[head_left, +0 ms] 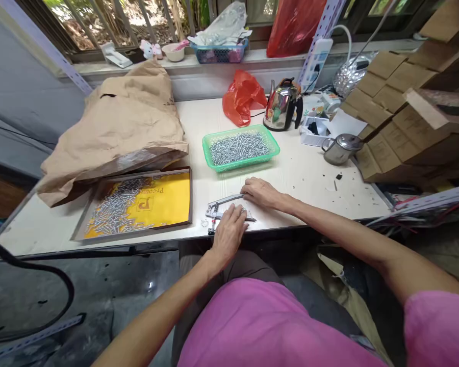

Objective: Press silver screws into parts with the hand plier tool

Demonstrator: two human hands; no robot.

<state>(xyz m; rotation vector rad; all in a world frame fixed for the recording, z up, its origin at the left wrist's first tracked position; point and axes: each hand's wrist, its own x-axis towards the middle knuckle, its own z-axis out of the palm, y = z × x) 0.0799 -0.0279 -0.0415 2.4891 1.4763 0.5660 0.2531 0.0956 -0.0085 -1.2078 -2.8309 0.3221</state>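
A metal plier-like hand tool (pixel 214 208) with a spring and two long handles lies on the table near its front edge. My left hand (pixel 229 232) rests over the lower handle, fingers bent onto it; the handle's tip shows past them. At the end of the upper handle, my right hand (pixel 263 193) has its fingers closed, with the fingertips partly hidden. Beyond the hands, a green plastic basket (pixel 235 166) holds many small silvery metal pins (pixel 240 147). More such pins (pixel 117 209) lie in a shallow tray (pixel 190 196) with a yellow bottom, to the left.
Brown paper (pixel 118 114) covers the back left, overlapping the tray. Toward the back stand a red plastic bag (pixel 244 99), a kettle (pixel 283 107), a small white box (pixel 312 137) and a metal pot (pixel 342 149). Stacked cardboard boxes (pixel 413 127) rise at right. Small scraps dot the right side.
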